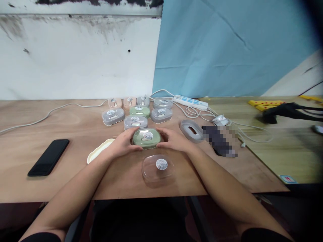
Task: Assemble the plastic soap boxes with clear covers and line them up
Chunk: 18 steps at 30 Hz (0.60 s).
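A green soap box (146, 138) with a clear lid and a round sticker sits on the wooden table (75, 127). My left hand (124, 143) grips its left side and my right hand (174, 139) grips its right side, fingers curled against the box. A loose clear lid (158, 167) with a round sticker lies just in front of the box, nearer to me. A cream-coloured tray (99, 151) lies partly under my left wrist. A grey tray with a slot (191, 130) rests to the right of my right hand.
Several closed soap boxes (137, 111) in pink, grey and green stand in rows behind. A black phone (48, 157) lies at the left. A white power strip (190, 101) with cables (227, 122) and a blurred dark object (220, 140) lie at the right. A second table (277, 134) adjoins.
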Each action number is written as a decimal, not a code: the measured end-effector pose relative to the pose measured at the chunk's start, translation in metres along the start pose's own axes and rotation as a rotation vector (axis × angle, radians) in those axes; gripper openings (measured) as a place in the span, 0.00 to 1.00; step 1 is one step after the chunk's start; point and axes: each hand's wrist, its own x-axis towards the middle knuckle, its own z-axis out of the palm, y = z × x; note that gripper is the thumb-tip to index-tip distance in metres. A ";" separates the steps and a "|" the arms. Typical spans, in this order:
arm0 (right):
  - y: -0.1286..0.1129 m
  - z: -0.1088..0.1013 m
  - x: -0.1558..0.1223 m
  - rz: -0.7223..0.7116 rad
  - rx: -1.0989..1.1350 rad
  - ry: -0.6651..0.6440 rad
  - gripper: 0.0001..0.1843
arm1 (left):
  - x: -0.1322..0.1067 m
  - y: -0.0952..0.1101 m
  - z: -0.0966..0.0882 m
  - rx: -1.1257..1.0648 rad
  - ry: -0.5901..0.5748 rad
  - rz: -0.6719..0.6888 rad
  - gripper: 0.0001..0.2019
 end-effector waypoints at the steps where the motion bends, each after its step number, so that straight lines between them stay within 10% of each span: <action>1: 0.000 0.000 0.000 -0.003 0.013 -0.008 0.45 | 0.000 0.000 0.000 0.000 -0.001 -0.004 0.47; 10: -0.017 0.001 0.000 -0.199 -0.197 -0.032 0.41 | -0.001 0.005 0.000 0.115 -0.048 0.019 0.42; 18: -0.001 -0.028 -0.002 -0.075 -0.592 0.112 0.38 | -0.004 0.009 -0.015 0.174 -0.022 0.064 0.33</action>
